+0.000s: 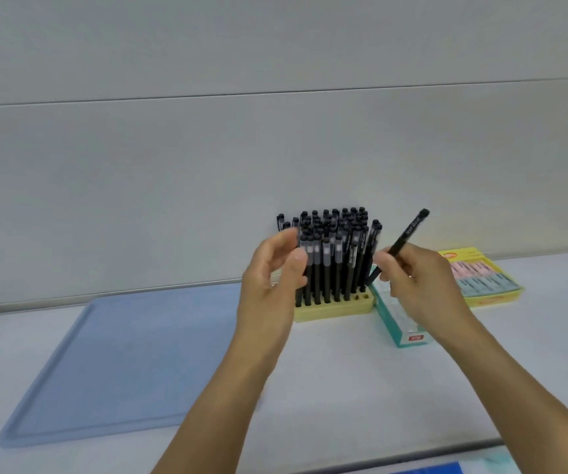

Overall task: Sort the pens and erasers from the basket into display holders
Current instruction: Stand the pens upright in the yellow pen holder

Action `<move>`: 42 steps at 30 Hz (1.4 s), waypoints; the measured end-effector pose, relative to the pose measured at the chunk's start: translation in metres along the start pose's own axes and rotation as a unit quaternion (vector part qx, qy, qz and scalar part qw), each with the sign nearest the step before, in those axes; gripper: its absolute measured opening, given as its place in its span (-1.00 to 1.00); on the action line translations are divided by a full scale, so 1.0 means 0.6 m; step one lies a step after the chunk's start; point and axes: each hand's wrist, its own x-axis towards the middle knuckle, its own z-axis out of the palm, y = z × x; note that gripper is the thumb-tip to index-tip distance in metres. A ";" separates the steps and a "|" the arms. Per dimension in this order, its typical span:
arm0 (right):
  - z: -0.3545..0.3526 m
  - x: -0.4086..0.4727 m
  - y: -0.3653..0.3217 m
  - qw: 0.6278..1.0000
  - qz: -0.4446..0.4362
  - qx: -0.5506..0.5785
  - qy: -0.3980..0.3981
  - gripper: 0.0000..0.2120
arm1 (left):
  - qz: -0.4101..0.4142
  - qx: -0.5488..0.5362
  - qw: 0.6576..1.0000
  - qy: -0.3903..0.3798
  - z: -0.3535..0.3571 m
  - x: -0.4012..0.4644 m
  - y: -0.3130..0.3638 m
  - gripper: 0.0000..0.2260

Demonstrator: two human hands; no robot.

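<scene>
A yellow pen holder stands against the wall, packed with several upright black pens. My right hand grips one black pen tilted up to the right, its tip close to the free holes at the holder's front right corner. My left hand is at the holder's left side, fingers spread and curled beside the standing pens, thumb touching them. A yellow display box with pink and blue erasers lies to the right.
A teal and white box sits between the pen holder and the eraser box, partly behind my right hand. A flat light-blue tray lies on the white table to the left. The wall is right behind the holders.
</scene>
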 end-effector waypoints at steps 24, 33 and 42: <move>0.029 0.025 -0.023 0.962 0.123 0.218 -0.109 -0.19 | -0.130 0.071 0.986 -0.082 0.023 0.058 -0.045 0.07; 0.075 0.059 -0.021 0.940 0.158 0.288 -0.092 -0.15 | -0.099 0.081 0.989 -0.079 0.046 0.075 -0.063 0.08; 0.058 0.046 -0.009 0.947 0.133 0.253 -0.147 -0.11 | -0.091 0.103 0.985 -0.108 0.019 0.071 -0.086 0.04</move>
